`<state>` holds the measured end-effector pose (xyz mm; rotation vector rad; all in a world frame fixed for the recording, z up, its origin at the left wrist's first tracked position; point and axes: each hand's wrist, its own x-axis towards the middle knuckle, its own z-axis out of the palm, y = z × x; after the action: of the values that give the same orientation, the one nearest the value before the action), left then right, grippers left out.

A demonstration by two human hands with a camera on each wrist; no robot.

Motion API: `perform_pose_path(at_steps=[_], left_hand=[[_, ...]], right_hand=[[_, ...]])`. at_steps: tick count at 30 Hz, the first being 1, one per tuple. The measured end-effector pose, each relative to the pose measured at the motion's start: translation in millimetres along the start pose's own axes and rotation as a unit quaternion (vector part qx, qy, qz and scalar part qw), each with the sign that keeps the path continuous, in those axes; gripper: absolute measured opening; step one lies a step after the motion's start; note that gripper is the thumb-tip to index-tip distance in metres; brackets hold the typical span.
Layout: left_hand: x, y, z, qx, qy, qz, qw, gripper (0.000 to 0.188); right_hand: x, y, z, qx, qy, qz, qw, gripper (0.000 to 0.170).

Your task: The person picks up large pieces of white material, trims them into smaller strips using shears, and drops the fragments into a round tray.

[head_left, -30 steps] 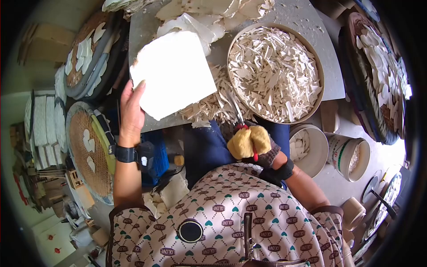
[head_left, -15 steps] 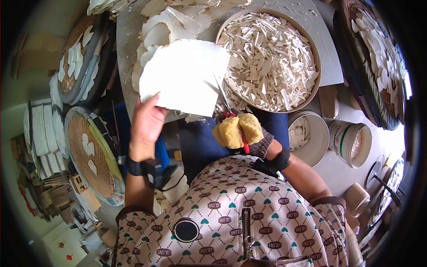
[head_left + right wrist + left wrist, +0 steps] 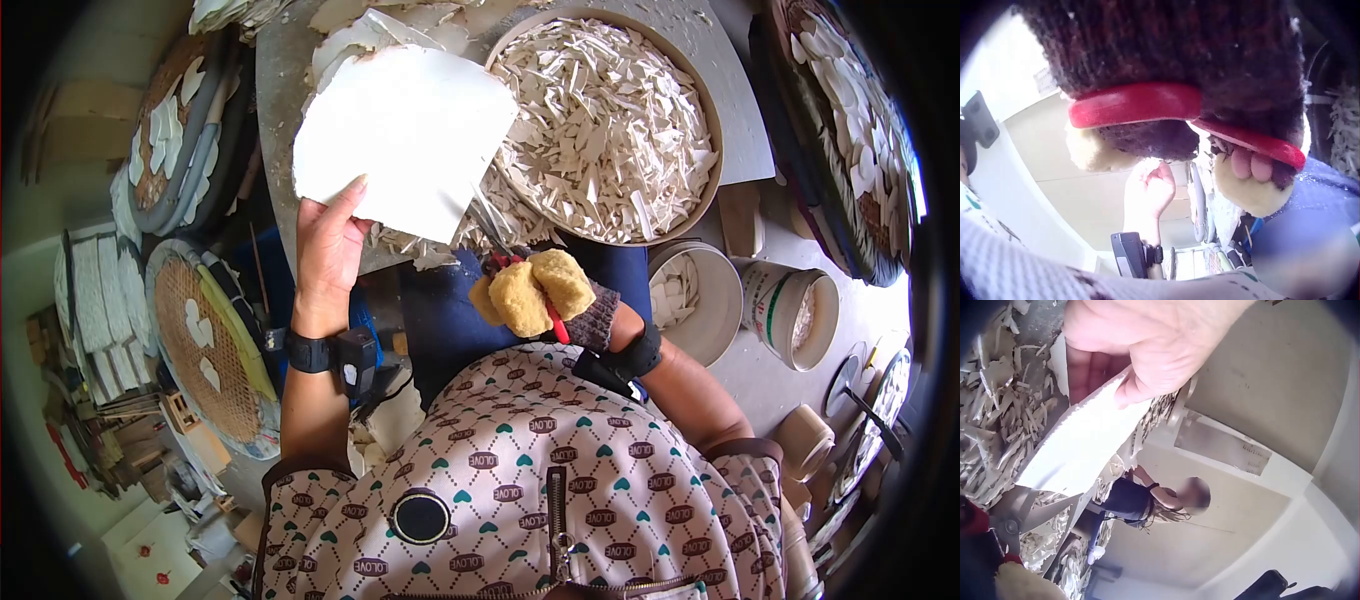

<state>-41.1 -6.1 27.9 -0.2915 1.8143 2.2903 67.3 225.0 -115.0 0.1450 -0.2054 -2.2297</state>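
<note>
My left hand [image 3: 330,250] pinches a thin white sheet [image 3: 400,140] by its near edge, thumb on top and fingers underneath. The sheet's outline is uneven, with a browned far edge. A dark knitted glove with thick yellow sponge pads covers much of my right hand [image 3: 600,318], which grips red-handled scissors [image 3: 490,228]. Their blades reach the sheet's lower right edge. From the left wrist, the scissors' pivot [image 3: 1011,526] and parted blades show just below the sheet [image 3: 1079,450]. In the right wrist view, the red handles [image 3: 1135,103] loop around gloved fingers.
A round tray [image 3: 715,150] heaped with white shards stands on the grey table [image 3: 745,150]. More scraps [image 3: 515,215] lie beside it, and larger sheets [image 3: 370,35] behind. Buckets [image 3: 735,320] stand at right, a woven round tray [image 3: 190,370] at left. Another person [image 3: 1129,500] sits beyond.
The left hand has moved right and turned the sheet, bringing its right edge to the scissors. The blades overlapped the sheet half a second ago and now lie at its slanting lower right edge.
</note>
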Motion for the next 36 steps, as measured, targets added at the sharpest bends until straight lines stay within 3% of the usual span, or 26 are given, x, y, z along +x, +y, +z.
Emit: perform_pose_path(at_steps=[2, 5, 6, 9, 11, 13, 14, 15, 16, 17, 19, 27, 29, 30, 33, 36], left_hand=[[1, 1, 3, 0.001, -0.008, 0.0, 1.0, 0.041], [3, 4, 4, -0.001, -0.021, 0.019, 1.0, 0.042], [3, 5, 2, 0.002, -0.022, 0.038, 0.999, 0.043], [1, 21, 0, -0.017, -0.041, 0.138, 0.989, 0.036], [-5, 37, 3, 0.01, -0.022, 0.208, 0.978, 0.026], [0, 51, -7, 0.218, -0.113, 0.384, 0.89, 0.013], [-4, 58, -3, 0.409, -0.047, 0.453, 0.791, 0.007], [-5, 63, 0, 0.48, -0.049, 0.493, 0.724, 0.009], [-6, 61, 0, 0.489, -0.053, 0.503, 0.711, 0.01], [-6, 56, -1, 0.497, -0.057, 0.513, 0.698, 0.012], [-5, 50, -6, 0.478, -0.069, 0.495, 0.722, 0.013], [-9, 52, -6, 0.47, -0.079, 0.448, 0.757, 0.02], [-12, 34, -1, 0.339, -0.012, 0.318, 0.885, 0.022], [-14, 23, -4, 0.275, 0.023, 0.278, 0.92, 0.031], [-9, 14, 0, 0.104, 0.057, 0.136, 0.984, 0.032], [-3, 7, -1, -0.014, 0.031, 0.054, 0.998, 0.031]], right_hand=[[-1, 0, 18, 0.131, 0.046, 0.037, 0.99, 0.03], [-7, 2, 26, -0.119, 0.017, -0.065, 0.991, 0.029], [-7, 1, 31, -0.049, 0.032, -0.043, 0.997, 0.026], [-12, -1, 37, -0.226, 0.034, -0.088, 0.969, 0.02], [-19, 0, 16, -0.105, 0.071, -0.051, 0.991, 0.021], [-18, -1, 11, -0.009, 0.076, -0.025, 0.997, 0.02], [-18, 1, 10, -0.099, 0.067, -0.054, 0.991, 0.021], [-19, 2, 9, -0.187, 0.06, -0.082, 0.977, 0.022], [-19, 3, 9, -0.274, 0.052, -0.11, 0.954, 0.022], [-20, 4, 9, -0.171, 0.048, -0.09, 0.98, 0.023], [-20, 8, 7, 0.042, 0.039, -0.047, 0.997, 0.025], [-19, 11, -3, -0.001, 0.0, -0.064, 0.998, 0.024], [-20, 11, -3, 0.032, 0.044, -0.05, 0.997, 0.023], [-21, 11, 0, 0.034, 0.038, -0.056, 0.997, 0.022], [-17, 10, 25, 0.023, 0.019, -0.077, 0.997, 0.022], [-10, 8, 26, -0.059, -0.028, -0.108, 0.992, 0.022]])
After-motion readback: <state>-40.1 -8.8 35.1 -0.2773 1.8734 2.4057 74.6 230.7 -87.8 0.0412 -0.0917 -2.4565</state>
